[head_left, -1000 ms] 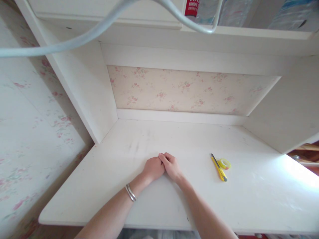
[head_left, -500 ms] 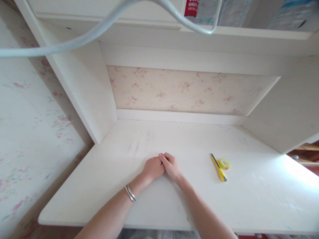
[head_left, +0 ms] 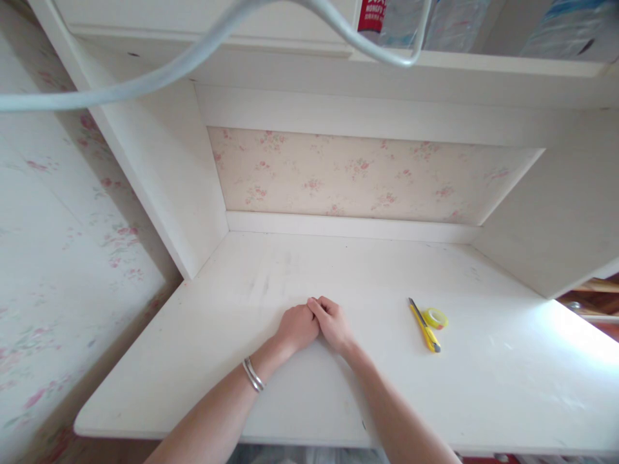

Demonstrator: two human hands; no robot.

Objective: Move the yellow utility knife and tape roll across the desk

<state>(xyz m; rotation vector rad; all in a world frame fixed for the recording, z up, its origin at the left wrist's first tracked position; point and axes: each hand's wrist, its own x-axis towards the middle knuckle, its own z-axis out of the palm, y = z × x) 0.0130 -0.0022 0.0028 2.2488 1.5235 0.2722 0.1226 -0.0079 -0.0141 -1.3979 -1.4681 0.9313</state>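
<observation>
My left hand (head_left: 300, 325), with a silver bracelet (head_left: 253, 374) at its wrist, rests on the white desk (head_left: 193, 361) and is closed. Against it lies my right hand (head_left: 333, 323), also closed, its thumb folded over where the two meet. The hands are clasped together, and most of their fingers are hidden; no object shows in them. To the right, apart from both hands, a yellow utility knife (head_left: 425, 327) lies at a slant on the desk. Touching or just beside it is a small roll of yellowish tape (head_left: 436, 318).
White side panels (head_left: 159, 174) and an overhead shelf (head_left: 435, 84) frame the desk. Across the top runs a pale curved tube (head_left: 159, 82), in front of plastic-wrapped bottles (head_left: 454, 26) on the shelf. Floral wallpaper (head_left: 358, 171) covers the wall behind.
</observation>
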